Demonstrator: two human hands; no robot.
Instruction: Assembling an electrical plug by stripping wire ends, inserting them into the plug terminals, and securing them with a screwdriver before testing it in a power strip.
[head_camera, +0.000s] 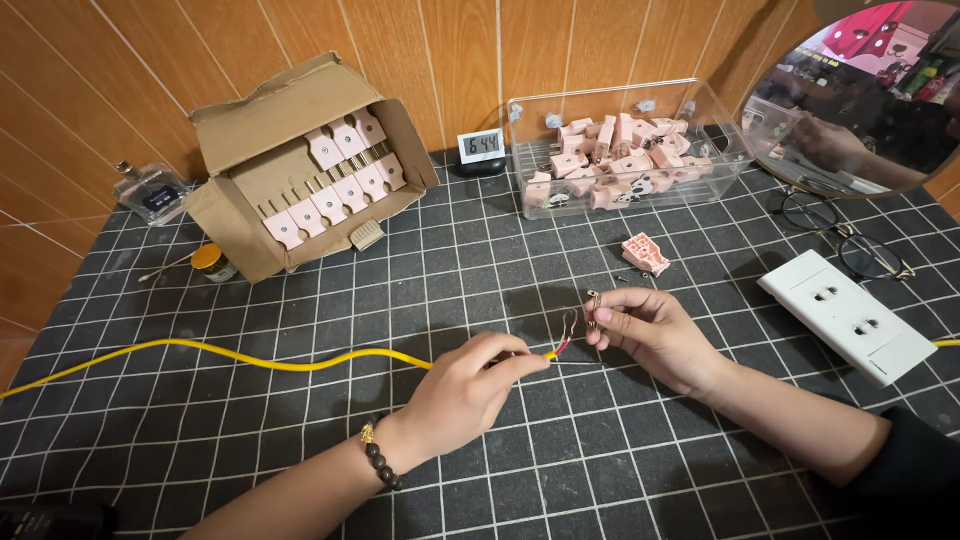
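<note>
Your left hand (465, 385) pinches the yellow cable (250, 357) near its stripped end, mid-worktop; right hand (645, 325) fingers grip a small metal clip (594, 305) by the bared wires (567, 330). Loose pinch = strands fray or clip drops onto the grid mat (560, 460).

An open brown cardboard box (300, 160) stands tilted at the back left of the black gridded surface (500, 440), flaps spread, its front rows filled with pale pink plastic parts. Just right of it, against the wooden wall, a small white digital clock with a grey rectangular screen (480, 146) stands upright on a dark base. Next to that sits a clear plastic rectangular container (620, 110), holding a loose heap of the same pink parts. At the far left edge lies a small clear plastic case with a dark label (152, 192).
</note>
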